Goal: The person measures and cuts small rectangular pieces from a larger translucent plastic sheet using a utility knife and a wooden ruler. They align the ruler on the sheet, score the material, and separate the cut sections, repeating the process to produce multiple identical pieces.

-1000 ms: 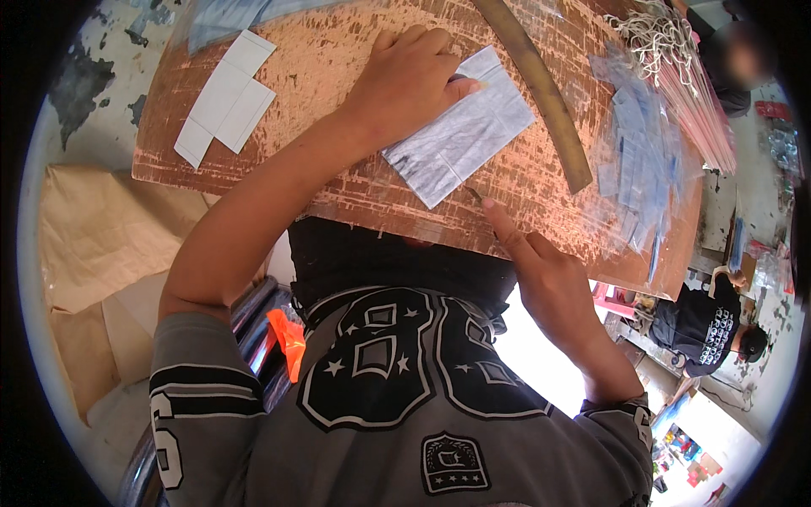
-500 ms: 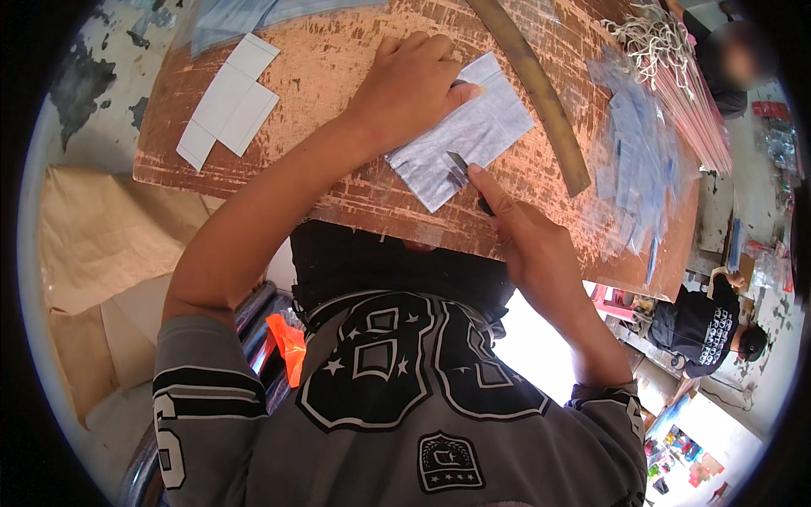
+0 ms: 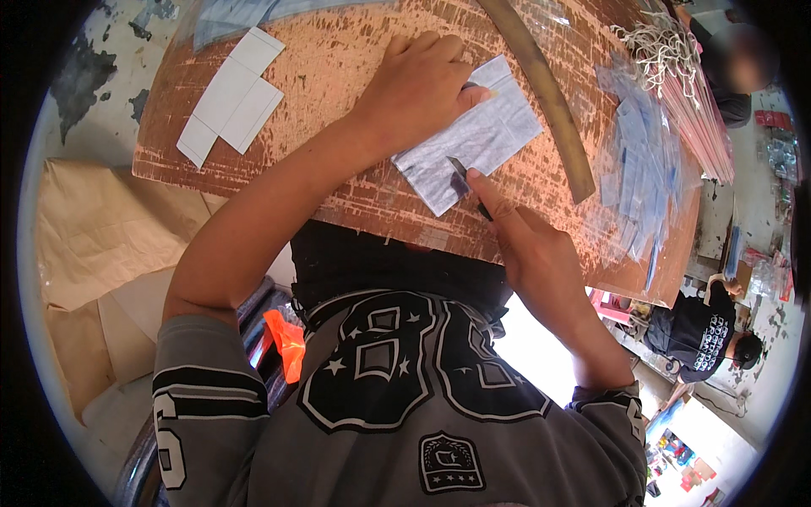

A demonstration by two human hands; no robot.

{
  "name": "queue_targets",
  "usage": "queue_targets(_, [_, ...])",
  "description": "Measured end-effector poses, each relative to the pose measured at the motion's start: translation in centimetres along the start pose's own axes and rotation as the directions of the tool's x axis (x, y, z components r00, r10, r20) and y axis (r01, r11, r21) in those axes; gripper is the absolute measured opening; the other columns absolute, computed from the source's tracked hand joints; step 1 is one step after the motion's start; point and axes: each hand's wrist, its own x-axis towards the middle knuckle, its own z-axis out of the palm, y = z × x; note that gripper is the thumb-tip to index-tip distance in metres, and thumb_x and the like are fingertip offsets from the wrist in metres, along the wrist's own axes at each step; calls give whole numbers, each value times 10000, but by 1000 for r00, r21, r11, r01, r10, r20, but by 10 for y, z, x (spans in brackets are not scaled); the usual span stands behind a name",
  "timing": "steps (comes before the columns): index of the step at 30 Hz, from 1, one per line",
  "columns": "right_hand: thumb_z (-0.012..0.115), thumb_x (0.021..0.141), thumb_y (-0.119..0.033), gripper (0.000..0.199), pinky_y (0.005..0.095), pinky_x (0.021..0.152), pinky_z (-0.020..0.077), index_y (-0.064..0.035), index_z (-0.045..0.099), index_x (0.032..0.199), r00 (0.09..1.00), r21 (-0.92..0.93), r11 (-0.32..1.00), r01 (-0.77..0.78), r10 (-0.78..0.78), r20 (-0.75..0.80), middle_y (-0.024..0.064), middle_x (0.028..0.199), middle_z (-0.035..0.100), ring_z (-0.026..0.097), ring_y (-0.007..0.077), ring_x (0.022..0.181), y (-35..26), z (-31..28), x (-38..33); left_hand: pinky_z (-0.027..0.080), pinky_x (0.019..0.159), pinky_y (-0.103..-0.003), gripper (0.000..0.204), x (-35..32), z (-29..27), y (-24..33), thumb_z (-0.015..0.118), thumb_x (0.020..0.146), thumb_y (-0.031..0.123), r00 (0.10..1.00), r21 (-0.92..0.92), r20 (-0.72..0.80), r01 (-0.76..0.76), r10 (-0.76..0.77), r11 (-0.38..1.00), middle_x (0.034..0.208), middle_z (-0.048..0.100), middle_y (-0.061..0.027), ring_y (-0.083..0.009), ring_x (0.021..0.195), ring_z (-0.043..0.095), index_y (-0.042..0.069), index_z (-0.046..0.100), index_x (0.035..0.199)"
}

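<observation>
A small grey-blue rectangular piece [image 3: 498,106], apparently a stack of thin film sheets, lies slanted near the table's front edge. My left hand [image 3: 422,80] is closed at its upper left side, with the fingers curled and the thumb pressing on its surface. A bit of something dark shows beside that thumb; the rest is hidden by the hand. My right hand [image 3: 532,241] grips a utility knife [image 3: 459,176], index finger stretched along it. Its blade lies over the lower part of the piece, pointing up and left; I cannot tell whether it touches.
A worn brown wooden table [image 3: 329,51] carries a white cut-out card [image 3: 228,97], a long curved brown strip [image 3: 549,101], loose clear blue film pieces [image 3: 638,169] and a bundle of pink sticks with white strings [image 3: 688,101]. Another person [image 3: 705,329] is at the right.
The view has shifted slightly, so the table's things sit a little differently. Both hands keep nearly the same hold, and the knife stays over the lower part of the grey-blue piece.
</observation>
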Motion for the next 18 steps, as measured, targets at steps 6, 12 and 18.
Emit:
queue_targets(6, [626,983,44,735,506,770,595,-267,512,1639,1000,15,1000,-10,10,4,193,977,730,766,379,877,0,-1,1,407,1031,-468,433,-1,3,-3,664,1042,462,999,17,-27,-23,24,1000,1133,662,-84,-269,1197,600,58,820,1048])
queue_targets(12, [607,957,80,768,504,780,597,-259,513,1639,1000,25,1000,-13,13,-1,201,984,730,769,378,896,-1,-3,1,405,1041,-472,432,0,1,-1,659,1050,456,1000,3,-2,-13,13,1000,1152,670,-86,-271,1199,601,57,824,1055])
queue_targets(18, [621,960,74,753,496,780,595,-251,524,1633,1000,24,1000,-11,11,3,202,977,731,767,376,883,-2,-3,1,399,1048,-479,424,-1,3,-2,661,1048,453,1000,2,-24,-17,17,1000,1153,672,-85,-272,1206,602,62,825,1058])
